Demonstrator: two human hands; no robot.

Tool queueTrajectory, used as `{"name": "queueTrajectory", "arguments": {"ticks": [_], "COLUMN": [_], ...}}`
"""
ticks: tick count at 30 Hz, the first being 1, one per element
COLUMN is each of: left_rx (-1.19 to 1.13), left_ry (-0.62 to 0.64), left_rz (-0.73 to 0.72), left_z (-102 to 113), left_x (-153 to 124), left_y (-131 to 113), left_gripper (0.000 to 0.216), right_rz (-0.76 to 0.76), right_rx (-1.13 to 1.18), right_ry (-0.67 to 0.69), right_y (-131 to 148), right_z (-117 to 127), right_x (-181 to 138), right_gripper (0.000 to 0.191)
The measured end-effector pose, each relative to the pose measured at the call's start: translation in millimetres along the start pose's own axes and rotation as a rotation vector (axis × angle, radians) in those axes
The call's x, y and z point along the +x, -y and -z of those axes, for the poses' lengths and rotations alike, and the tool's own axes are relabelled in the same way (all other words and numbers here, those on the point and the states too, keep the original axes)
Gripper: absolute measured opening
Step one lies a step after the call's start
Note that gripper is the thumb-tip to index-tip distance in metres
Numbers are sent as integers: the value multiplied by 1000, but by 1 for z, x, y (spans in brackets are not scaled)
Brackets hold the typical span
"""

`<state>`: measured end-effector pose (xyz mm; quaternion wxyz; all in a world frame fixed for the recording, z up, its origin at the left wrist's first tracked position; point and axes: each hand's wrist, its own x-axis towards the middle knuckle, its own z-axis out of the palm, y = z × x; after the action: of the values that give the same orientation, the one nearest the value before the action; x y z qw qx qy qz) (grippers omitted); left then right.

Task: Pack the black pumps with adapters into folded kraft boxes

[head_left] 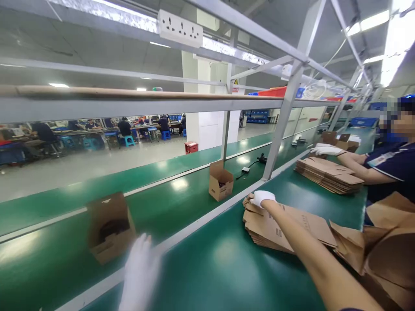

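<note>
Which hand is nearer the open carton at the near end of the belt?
Left. The left hand is just beside the open carton, at its near right corner; the right hand rests on the stack of flat cartons, well off to the right.

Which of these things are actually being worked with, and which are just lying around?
In hand: right hand, on the flat carton stack; left hand, beside the open box.
Lying about: farther box, black cable, co-worker's carton pile, red stool.

Green bench [220,268], carton stacks [308,222] (flattened)
</note>
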<state>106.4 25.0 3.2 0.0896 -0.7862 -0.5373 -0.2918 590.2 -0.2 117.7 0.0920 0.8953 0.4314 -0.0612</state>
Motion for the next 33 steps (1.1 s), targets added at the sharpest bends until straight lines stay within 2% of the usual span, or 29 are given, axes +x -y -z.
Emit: {"name": "queueTrajectory", "arguments": {"ticks": [4, 7, 10, 13, 16, 19, 22, 25, 26, 29, 31, 33], "left_rx": [-78, -103, -144, -245, -442, -709, -906, -968, -950, -859, -860, -889], "left_ry": [214, 284, 298, 336, 398, 439, 366, 228, 185, 127, 125, 158], "left_rz": [97, 138, 142, 181, 261, 345, 417, 484, 506, 526, 502, 488], "left_z": [-5, -5, 9, 33, 58, 75, 90, 110, 118, 145, 163, 179], "left_x": [-12, -11, -9, -10, -13, -15, -16, -14, -14, -15, -18, -24], "left_y": [1, 11, 8, -13, -44, -71, -81, -70, -64, -42, -29, -18], "left_gripper": [50, 52, 51, 52, 55, 60, 65, 59, 56, 51, 48, 46], "right_rz": [-42, -22, 34, 122, 285, 494, 674, 848, 902, 1046, 1131, 1156], "right_rx": [94, 144, 173, 206, 253, 326, 545, 714, 758, 879, 954, 969], "right_ry": [-49, -102, -166, -230, -267, -317, -399, -413, -469, -773, -904, -977], "right_y": [-3, -9, -12, -4, 16, 44, 73, 100, 109, 133, 145, 151], "right_z": [-9, -4, 10, 30, 50, 63, 64, 51, 43, 20, 9, 5], "right_x": [-1, -12, -25, -46, -88, -156, -230, -284, -297, -324, -338, -347], "right_gripper": [30, 29, 30, 29, 24, 24, 24, 21, 19, 14, 30, 42]}}
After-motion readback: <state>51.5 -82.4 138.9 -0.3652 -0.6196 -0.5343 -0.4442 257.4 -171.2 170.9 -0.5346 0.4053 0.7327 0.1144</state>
